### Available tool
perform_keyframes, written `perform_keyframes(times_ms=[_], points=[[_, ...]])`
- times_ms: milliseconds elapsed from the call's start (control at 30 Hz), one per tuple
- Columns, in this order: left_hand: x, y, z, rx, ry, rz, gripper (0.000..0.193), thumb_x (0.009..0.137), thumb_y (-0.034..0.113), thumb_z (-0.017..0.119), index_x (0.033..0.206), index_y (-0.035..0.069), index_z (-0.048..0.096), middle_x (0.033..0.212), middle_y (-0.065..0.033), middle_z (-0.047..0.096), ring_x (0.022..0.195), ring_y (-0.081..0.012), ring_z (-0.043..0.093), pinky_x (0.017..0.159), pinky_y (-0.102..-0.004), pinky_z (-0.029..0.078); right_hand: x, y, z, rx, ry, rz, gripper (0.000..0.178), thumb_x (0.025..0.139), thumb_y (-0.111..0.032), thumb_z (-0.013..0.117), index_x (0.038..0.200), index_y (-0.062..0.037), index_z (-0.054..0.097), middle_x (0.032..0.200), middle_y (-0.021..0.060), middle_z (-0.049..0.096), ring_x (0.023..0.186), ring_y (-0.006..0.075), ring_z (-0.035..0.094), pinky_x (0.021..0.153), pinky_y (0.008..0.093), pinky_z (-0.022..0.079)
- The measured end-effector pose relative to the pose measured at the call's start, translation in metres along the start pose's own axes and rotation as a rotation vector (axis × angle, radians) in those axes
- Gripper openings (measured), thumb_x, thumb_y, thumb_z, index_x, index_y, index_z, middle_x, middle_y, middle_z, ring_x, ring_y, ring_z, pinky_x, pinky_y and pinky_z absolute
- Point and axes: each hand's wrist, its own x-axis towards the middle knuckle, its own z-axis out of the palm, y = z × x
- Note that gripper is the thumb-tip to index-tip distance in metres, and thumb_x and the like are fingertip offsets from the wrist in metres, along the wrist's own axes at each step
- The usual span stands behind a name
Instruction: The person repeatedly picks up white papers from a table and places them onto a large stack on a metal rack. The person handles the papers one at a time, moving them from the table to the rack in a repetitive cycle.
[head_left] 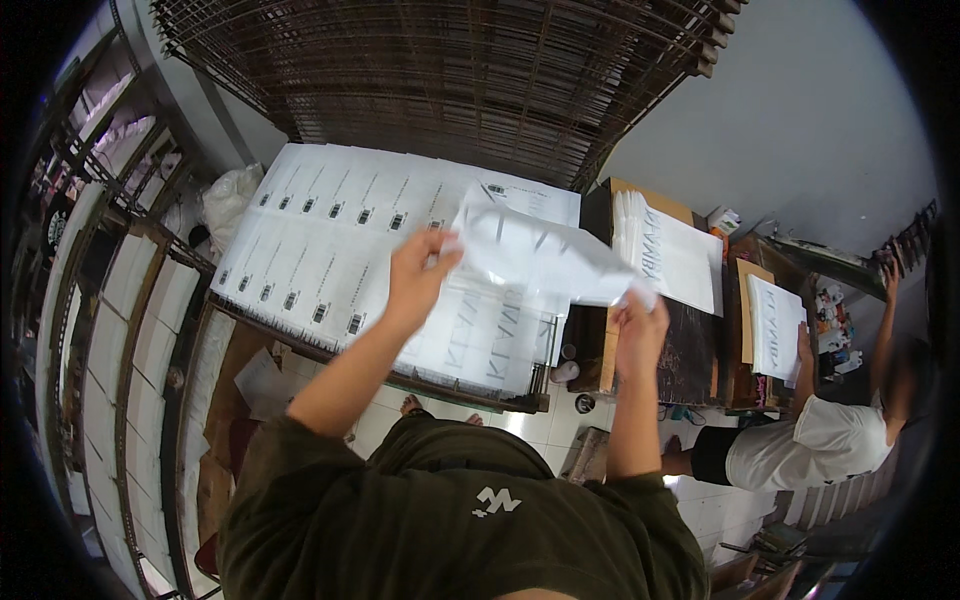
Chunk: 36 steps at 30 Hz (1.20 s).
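Observation:
A thin white sheet [540, 250] with dark print, possibly plastic, hangs curved and slightly blurred between my two hands. My left hand [422, 272] pinches its left edge above the rack. At the lower right corner, my right hand [640, 328] has its fingers closed on the same sheet. Beneath it, rows of overlapping white printed sheets [330, 215] cover a wire drying rack [470, 392]. Right of the rack, a stack of white printed sheets [685, 260] lies on a dark table [680, 350].
Raised wire racks [440, 80] tower behind the sheets. To the right, a co-worker [810, 440] in a white shirt touches another sheet stack [776, 330] and a raised frame [825, 255]. Shelves [110, 330] line the left side; a white plastic bag [230, 205] sits beside the rack.

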Motion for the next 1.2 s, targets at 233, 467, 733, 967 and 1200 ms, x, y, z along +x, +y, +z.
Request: perform_keyframes(times_ms=[233, 467, 733, 967, 1200], points=[[-0.055, -0.185, -0.029, 0.092, 0.141, -0.444, 0.021, 0.073, 0.001, 0.063, 0.093, 0.0, 0.058, 0.078, -0.0081, 0.062, 0.061, -0.012, 0.06, 0.053, -0.0239, 0.049, -0.033, 0.182, -0.069, -0.256, 0.123, 0.383, 0.021, 0.079, 0.001, 0.059, 0.096, -0.0016, 0.048, 0.076, 0.0081, 0.058, 0.059, 0.0159, 0.059, 0.051, 0.0264, 0.049], [-0.055, -0.255, -0.043, 0.433, 0.148, -0.501, 0.02, 0.068, 0.005, 0.065, 0.087, 0.003, 0.061, 0.072, -0.0108, 0.065, 0.061, -0.0174, 0.064, 0.056, -0.0284, 0.051, -0.039, 0.242, -0.081, -0.382, 0.165, 0.489, 0.021, 0.081, 0.003, 0.054, 0.099, 0.0015, 0.045, 0.079, 0.0114, 0.057, 0.063, 0.0194, 0.061, 0.054, 0.0282, 0.053], [-0.037, -0.268, -0.039, 0.568, 0.163, -0.389, 0.021, 0.067, 0.009, 0.068, 0.086, 0.003, 0.061, 0.069, -0.0081, 0.064, 0.059, -0.0152, 0.063, 0.054, -0.0273, 0.049, -0.037, 0.241, -0.072, -0.417, 0.237, 0.515, 0.021, 0.081, 0.004, 0.052, 0.1, 0.0022, 0.044, 0.083, 0.0127, 0.056, 0.064, 0.0192, 0.061, 0.056, 0.0277, 0.054], [-0.031, -0.262, -0.036, 0.624, 0.158, -0.435, 0.02, 0.067, 0.011, 0.067, 0.085, 0.004, 0.062, 0.073, -0.0094, 0.065, 0.062, -0.0178, 0.063, 0.059, -0.0293, 0.05, -0.035, 0.235, -0.068, -0.385, 0.236, 0.514, 0.023, 0.08, 0.005, 0.051, 0.101, 0.0025, 0.044, 0.085, 0.0134, 0.056, 0.066, 0.0197, 0.062, 0.057, 0.0278, 0.054], [-0.03, -0.261, -0.039, 0.642, 0.161, -0.491, 0.02, 0.067, 0.014, 0.068, 0.085, 0.007, 0.063, 0.075, -0.0101, 0.066, 0.069, -0.0218, 0.064, 0.066, -0.0327, 0.051, -0.036, 0.241, -0.068, -0.379, 0.259, 0.514, 0.023, 0.079, 0.006, 0.05, 0.101, 0.0026, 0.043, 0.086, 0.0146, 0.056, 0.064, 0.02, 0.062, 0.058, 0.0285, 0.055]])
